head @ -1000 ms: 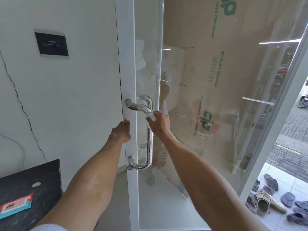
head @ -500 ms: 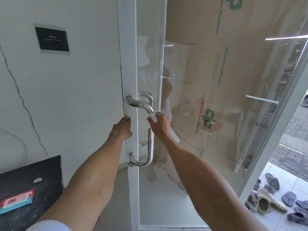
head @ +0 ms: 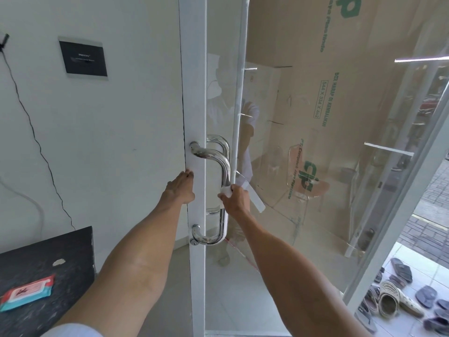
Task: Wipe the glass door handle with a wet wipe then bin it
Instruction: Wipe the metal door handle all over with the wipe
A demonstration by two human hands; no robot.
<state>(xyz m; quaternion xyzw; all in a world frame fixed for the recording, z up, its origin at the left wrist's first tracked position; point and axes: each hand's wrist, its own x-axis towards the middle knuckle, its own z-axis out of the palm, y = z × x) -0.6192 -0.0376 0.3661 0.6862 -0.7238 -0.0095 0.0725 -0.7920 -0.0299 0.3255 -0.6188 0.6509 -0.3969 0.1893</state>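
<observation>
Your curved chrome tube door handle sits on the white frame stile of the glass door, and your right hand is wrapped round its upright bar about midway, fingers pressing the white wet wipe against the metal. Your left hand lies flat and spread on the stile just left of the handle. Risk I'd guess: the door swings if that bracing hand slips, or the wipe bunches and skips the lower curve. No bin in view.
</observation>
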